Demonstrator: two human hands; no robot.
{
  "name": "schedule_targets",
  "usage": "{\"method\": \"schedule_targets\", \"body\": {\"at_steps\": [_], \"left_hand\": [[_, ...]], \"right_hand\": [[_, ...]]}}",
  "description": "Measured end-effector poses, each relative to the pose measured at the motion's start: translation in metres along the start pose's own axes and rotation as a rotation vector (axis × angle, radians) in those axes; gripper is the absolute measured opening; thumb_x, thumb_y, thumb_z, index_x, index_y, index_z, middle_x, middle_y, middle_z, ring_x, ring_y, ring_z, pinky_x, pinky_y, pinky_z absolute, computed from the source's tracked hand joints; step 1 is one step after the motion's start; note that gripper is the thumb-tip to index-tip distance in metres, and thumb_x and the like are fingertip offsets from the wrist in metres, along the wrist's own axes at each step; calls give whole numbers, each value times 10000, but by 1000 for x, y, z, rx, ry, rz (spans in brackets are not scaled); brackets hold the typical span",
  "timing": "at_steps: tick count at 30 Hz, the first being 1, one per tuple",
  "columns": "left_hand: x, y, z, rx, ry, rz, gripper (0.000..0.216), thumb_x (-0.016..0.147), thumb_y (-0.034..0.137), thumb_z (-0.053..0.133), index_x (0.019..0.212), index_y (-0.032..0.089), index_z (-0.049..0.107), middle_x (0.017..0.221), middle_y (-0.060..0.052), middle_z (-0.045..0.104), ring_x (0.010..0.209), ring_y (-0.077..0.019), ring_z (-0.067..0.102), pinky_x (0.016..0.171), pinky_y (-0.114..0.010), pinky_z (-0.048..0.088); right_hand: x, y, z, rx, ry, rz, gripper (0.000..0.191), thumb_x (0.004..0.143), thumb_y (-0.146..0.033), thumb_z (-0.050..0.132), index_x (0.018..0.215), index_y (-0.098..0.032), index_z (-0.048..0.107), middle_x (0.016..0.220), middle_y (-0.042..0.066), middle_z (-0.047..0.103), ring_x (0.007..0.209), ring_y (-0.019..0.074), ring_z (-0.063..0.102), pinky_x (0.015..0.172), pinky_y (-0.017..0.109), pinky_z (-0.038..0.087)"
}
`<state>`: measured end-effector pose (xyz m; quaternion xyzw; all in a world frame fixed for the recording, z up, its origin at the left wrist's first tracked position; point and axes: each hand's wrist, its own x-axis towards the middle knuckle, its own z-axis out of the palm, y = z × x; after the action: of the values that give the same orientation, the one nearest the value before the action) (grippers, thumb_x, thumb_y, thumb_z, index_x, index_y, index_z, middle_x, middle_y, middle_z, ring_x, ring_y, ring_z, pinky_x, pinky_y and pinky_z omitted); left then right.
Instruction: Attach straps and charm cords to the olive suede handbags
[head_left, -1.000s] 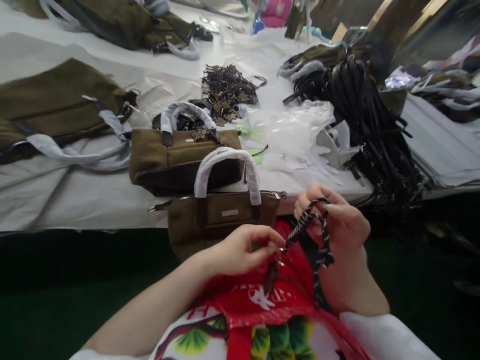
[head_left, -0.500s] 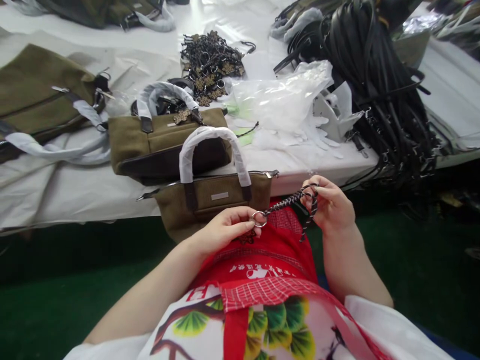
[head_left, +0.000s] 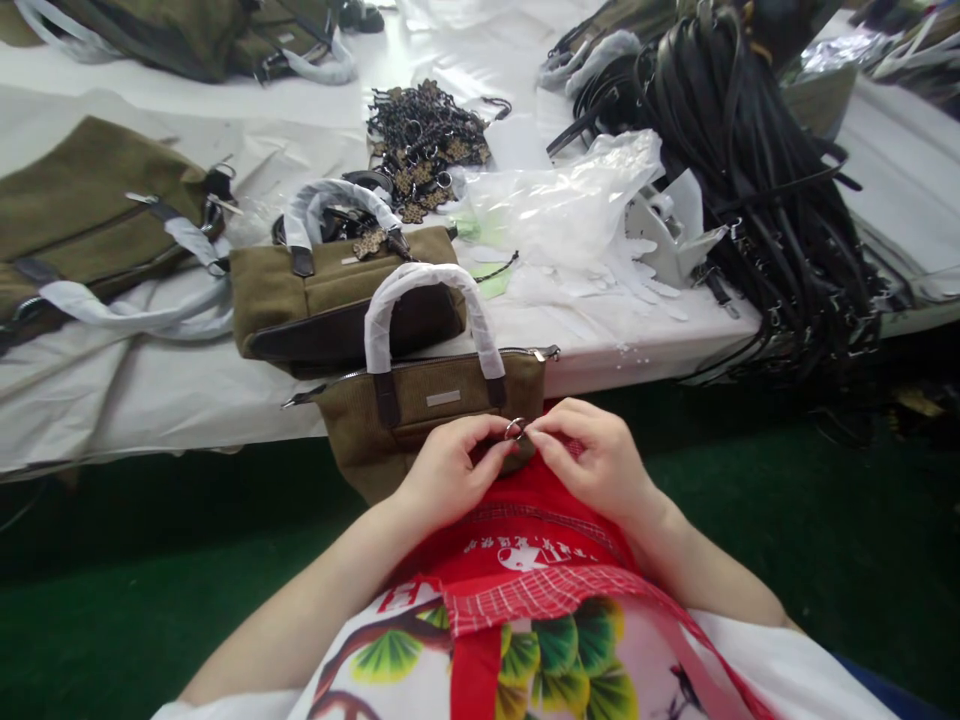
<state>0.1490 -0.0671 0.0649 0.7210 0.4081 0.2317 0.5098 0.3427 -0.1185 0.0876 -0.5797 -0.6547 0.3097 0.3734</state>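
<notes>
A small metal key ring (head_left: pixel 514 428) is pinched between the thumb and fingers of my left hand (head_left: pixel 457 465). My right hand (head_left: pixel 592 455) is closed too, its thumb and fingertips meeting at the ring's right edge. The braided cord that hangs from the ring is hidden behind my hands. Just behind them stands an olive handbag (head_left: pixel 442 400) with a dark zip, a metal plate and wrapped handles, leaning at the table's front edge. My red apron (head_left: pixel 525 500) lies below both hands.
Another olive handbag (head_left: pixel 345 290) sits behind, with a larger olive bag (head_left: pixel 97 210) to its left. A heap of cord charms (head_left: pixel 427 140), a clear plastic bag (head_left: pixel 570 200) and a bundle of black straps (head_left: pixel 757 170) lie on the white-covered table (head_left: pixel 187 390).
My right hand has moved left and down, from the cord's looped end to the ring beside my left hand. The cord is now out of sight. The view has shifted slightly.
</notes>
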Motion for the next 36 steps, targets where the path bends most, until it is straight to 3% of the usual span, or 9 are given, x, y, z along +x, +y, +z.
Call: {"method": "schedule_targets", "body": {"at_steps": [6,9,13,17,20,24,27,32,36], "left_hand": [[-10,2,6,437,123,174,263,873,190,571,1125,163,641,1007,-94,753,892,-261,697,833,-410,539],[-13,10,1,329,80,210,348,878,221,579,1218,150,577,1028,-88,744,908,-230,695,845,-371,540],[-6,27,-17,199,104,219,290,917,209,519,1193,169,597,1001,-65,715,889,-176,663,843,-315,510],[3,38,-28,106,-56,291,191,892,190,555,1033,182,682,915,-49,690,836,-160,622,773,-278,482],[5,39,-27,66,-57,247,115,870,196,594,830,174,700,759,-21,669,703,-130,584,679,-246,449],[1,38,-28,33,-40,204,155,859,215,619,740,166,706,664,-6,625,623,-113,541,614,-233,412],[-2,39,-30,40,-9,245,159,864,206,613,753,172,722,668,-12,628,643,-121,551,639,-242,417],[-3,35,-34,70,49,243,168,886,215,596,761,174,701,678,-15,634,665,-129,565,679,-251,439],[1,25,-36,73,79,199,176,897,245,587,775,171,691,729,-25,648,700,-136,590,693,-251,457]], "right_hand": [[4,1,31,-15,47,69,81,862,-246,643,832,-213,711,765,45,630,674,172,552,647,311,430],[6,3,24,166,67,130,105,829,-223,662,731,-200,691,682,20,589,586,142,503,550,279,374],[7,4,6,644,-172,295,170,800,-299,705,684,-177,684,670,21,620,589,128,501,567,263,374],[9,6,-1,904,-310,429,211,726,-347,781,681,-159,694,652,15,616,536,99,438,508,235,303],[13,5,-1,925,-308,412,206,745,-346,774,682,-163,703,635,3,580,534,96,431,507,227,309],[16,5,1,901,-348,274,207,794,-362,737,702,-178,717,896,57,614,805,170,563,712,283,459],[15,6,6,985,-413,255,244,835,-372,695,699,-171,675,1094,85,617,1006,213,575,850,321,464],[13,6,17,1170,-598,387,260,934,-429,573,836,-188,563,745,41,668,632,165,626,610,279,477],[16,4,28,1177,-416,389,260,896,-419,642,833,-181,559,683,9,638,561,122,581,549,222,431]]}}
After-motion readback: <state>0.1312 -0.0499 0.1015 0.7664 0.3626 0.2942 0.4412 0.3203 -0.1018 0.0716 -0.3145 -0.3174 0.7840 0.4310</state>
